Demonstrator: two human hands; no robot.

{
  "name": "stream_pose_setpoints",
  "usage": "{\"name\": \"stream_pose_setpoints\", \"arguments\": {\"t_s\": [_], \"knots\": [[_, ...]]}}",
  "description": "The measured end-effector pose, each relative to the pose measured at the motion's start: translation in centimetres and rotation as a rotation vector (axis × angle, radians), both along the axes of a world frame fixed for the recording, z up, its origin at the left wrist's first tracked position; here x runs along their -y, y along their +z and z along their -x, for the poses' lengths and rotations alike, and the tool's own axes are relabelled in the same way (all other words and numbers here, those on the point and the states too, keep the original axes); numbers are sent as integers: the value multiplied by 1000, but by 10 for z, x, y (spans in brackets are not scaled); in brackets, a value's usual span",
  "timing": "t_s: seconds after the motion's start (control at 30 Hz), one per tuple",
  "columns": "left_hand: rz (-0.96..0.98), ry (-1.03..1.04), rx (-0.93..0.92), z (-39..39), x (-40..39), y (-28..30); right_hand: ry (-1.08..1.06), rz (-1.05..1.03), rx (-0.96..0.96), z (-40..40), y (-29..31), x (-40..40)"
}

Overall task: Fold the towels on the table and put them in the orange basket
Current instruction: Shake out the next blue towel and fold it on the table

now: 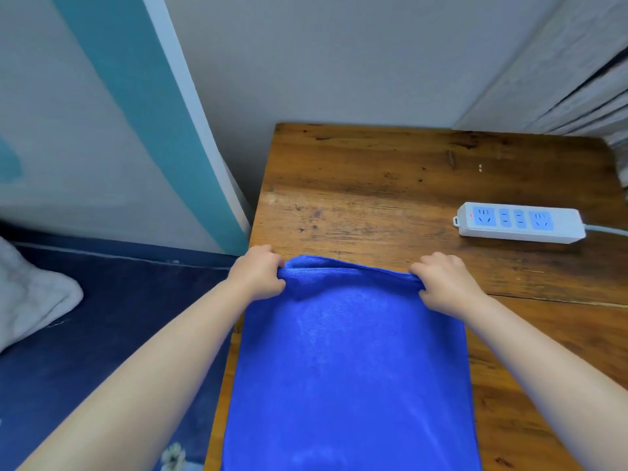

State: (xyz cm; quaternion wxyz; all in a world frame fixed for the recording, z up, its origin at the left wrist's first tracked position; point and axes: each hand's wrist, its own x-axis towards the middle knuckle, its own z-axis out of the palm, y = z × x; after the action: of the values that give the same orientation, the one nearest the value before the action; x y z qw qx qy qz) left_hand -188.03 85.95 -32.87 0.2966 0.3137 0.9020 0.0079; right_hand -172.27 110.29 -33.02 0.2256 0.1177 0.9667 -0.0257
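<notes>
On the near left part of the wooden table (390,171) lies the blue towel (350,368), spread flat and running from the bottom of the view up to its far edge, where the cloth bunches into a small ridge. Both hands are on that far edge: the left hand (256,275) has its fingers curled over the towel's far-left corner, thumb underneath, pinching the fabric tight, and the right hand (441,280) grips the far-right corner the same way, knuckles up and fingers wrapped round the hem. Between the two hands the edge is pulled taut and lifted slightly off the wood. The towel's left side hangs right at the table's left edge, maybe a touch past it. Both bare forearms reach in from the bottom corners of the view. Further out on the right, well apart from the towel, a white power strip (520,226) with blue sockets lies on the tabletop, its cable running off to the right. Left of the table there's a dark blue bed cover (112,334), with a white quilt (30,294) at the far left.
</notes>
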Motion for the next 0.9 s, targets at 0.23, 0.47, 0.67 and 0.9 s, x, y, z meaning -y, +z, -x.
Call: {"name": "stream_pose_setpoints", "arguments": {"t_s": [0.23,0.47,0.67,0.9], "knots": [[61,-459,134,4,-38,4,50,3,-24,-21,7,1],[125,-505,19,17,-32,17,-144,-94,-79,-25,12,-13],[142,-353,-66,35,-10,7,-341,-117,-208,-17,2,-22],[120,-218,-106,30,-3,-13,-216,-142,-112,-33,-10,-24]]}}
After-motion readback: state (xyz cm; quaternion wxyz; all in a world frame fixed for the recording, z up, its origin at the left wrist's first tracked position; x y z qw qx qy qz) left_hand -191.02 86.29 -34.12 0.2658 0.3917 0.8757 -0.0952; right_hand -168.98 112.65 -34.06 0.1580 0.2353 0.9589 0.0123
